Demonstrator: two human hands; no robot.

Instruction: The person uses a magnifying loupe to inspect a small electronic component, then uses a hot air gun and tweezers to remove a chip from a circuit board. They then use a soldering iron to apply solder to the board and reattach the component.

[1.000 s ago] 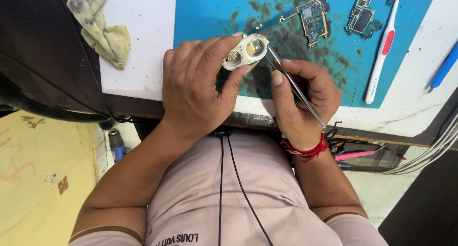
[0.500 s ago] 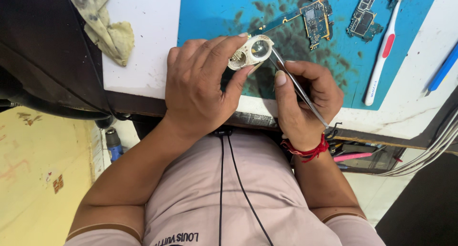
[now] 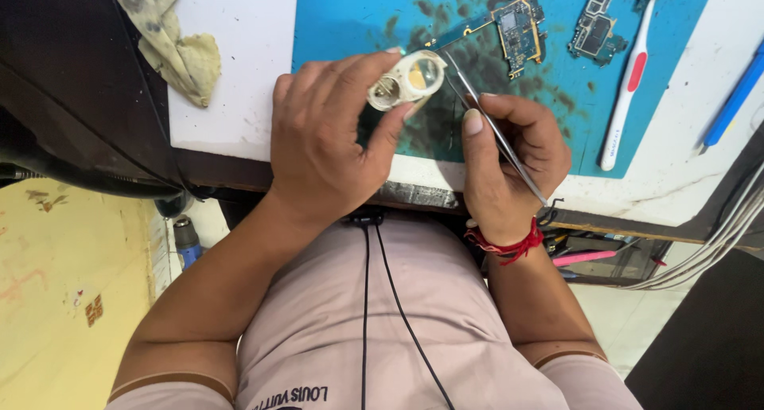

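Loupe [image 3: 407, 80] and tweezers [image 3: 493, 128] are held over the blue work mat [image 3: 350, 20].

The small cream loupe is pinched between thumb and fingertips of the left hand [image 3: 326, 143], just above the mat's stained patch. The slim metal tweezers are gripped in the closed fingers of the right hand [image 3: 509, 163], tips pointed toward the loupe. A circuit board [image 3: 519, 28] and a white toothbrush [image 3: 629, 84] are laid on the mat nearby.

Cream-white loupe [image 3: 407, 80] in left hand [image 3: 330, 143]; silver tweezers [image 3: 493, 128] in right hand [image 3: 509, 159], red thread bracelet [image 3: 505, 244]. Blue mat [image 3: 358, 20], dark-smudged. Green-gold circuit board [image 3: 517, 28]. White-red toothbrush [image 3: 629, 80]. Stained yellowish rag [image 3: 171, 40].
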